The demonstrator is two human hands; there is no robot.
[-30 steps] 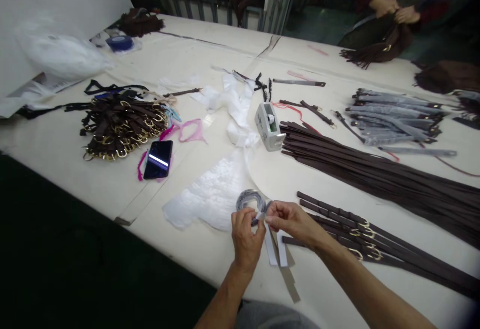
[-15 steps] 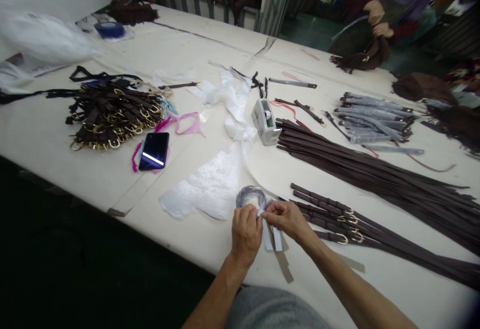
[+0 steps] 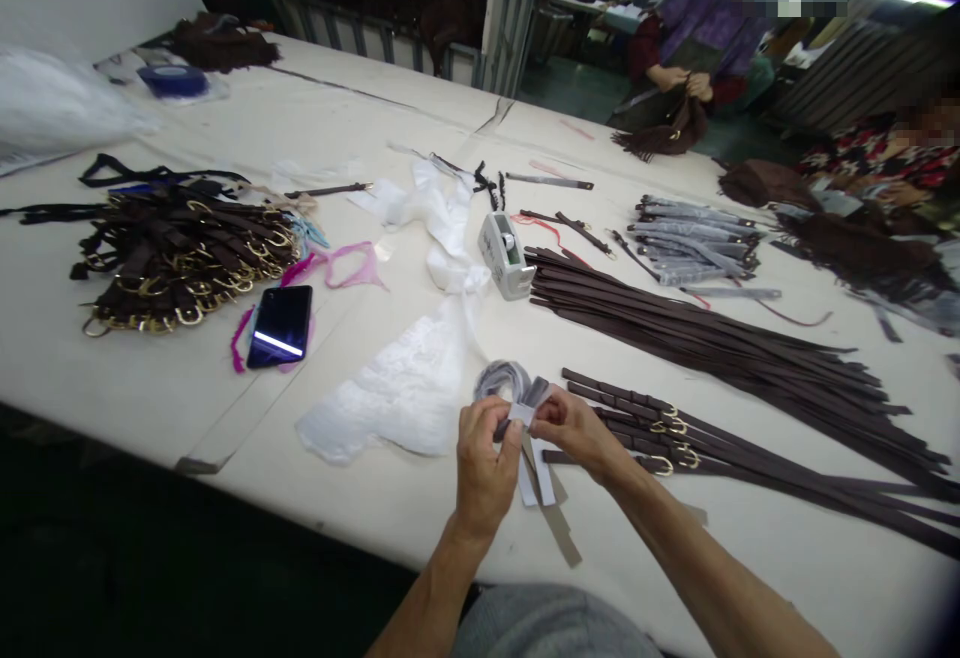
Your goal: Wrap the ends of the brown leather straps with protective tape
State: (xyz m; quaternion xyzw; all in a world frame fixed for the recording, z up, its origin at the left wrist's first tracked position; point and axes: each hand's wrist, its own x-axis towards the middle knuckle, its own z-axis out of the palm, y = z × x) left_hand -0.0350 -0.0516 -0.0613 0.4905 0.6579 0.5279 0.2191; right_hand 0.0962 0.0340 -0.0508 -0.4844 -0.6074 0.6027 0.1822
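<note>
Left hand [image 3: 484,463], grey coil [image 3: 495,376] and right hand [image 3: 577,430] meet near the front edge of a pale table [image 3: 412,508].
Dark straps [image 3: 176,253] with gold buckles lie heaped beside a phone [image 3: 280,328], then a crinkled white sheet [image 3: 390,388]. Left thumb and fingers pinch a white slip [image 3: 522,414] at the coil's near right; right fingertips pinch close beside it, on slip or grey band [image 3: 535,392], unclear which. Brown strips [image 3: 697,348] lie farther right.

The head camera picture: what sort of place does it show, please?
Probably a workshop making bags or straps: a table holds many dark straps and a pile of brown pieces with gold-coloured fittings; across it, a person holds a fringed brown item, perhaps a bag.
</note>
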